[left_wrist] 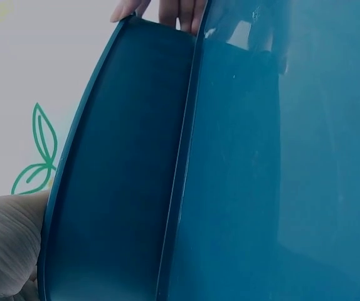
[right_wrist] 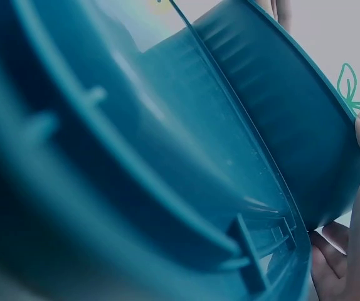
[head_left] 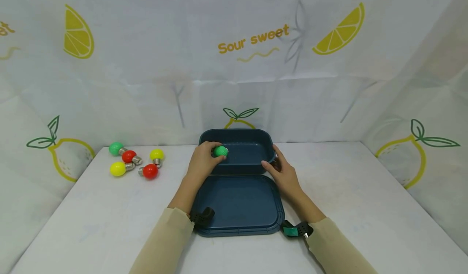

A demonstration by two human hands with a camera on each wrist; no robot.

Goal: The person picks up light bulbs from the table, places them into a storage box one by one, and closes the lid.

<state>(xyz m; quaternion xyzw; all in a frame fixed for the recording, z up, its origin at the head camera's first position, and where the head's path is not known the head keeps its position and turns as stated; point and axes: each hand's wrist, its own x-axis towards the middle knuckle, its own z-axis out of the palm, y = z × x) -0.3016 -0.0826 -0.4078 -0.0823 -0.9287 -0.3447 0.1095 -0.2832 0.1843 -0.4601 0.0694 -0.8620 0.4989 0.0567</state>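
In the head view, a dark blue rectangular box (head_left: 241, 169) stands open at the back of the table. My left hand (head_left: 202, 160) pinches a green light bulb (head_left: 220, 151) between thumb and fingers over the box's left end. At the opposite end, my right hand (head_left: 287, 177) holds the box by its right front corner, thumb at the rim and fingers outside. The right wrist view shows that same grip, with the right hand (right_wrist: 337, 263) against the box wall (right_wrist: 293, 119). The bulb is hidden in both wrist views.
A matching blue lid (head_left: 237, 205) lies flat just in front of the box. Several bulbs lie loose at the back left: a green one (head_left: 115, 148), red ones including this bulb (head_left: 150, 171), and yellow ones including this bulb (head_left: 118, 168). A lemon-print cloth (head_left: 146, 70) hangs behind.
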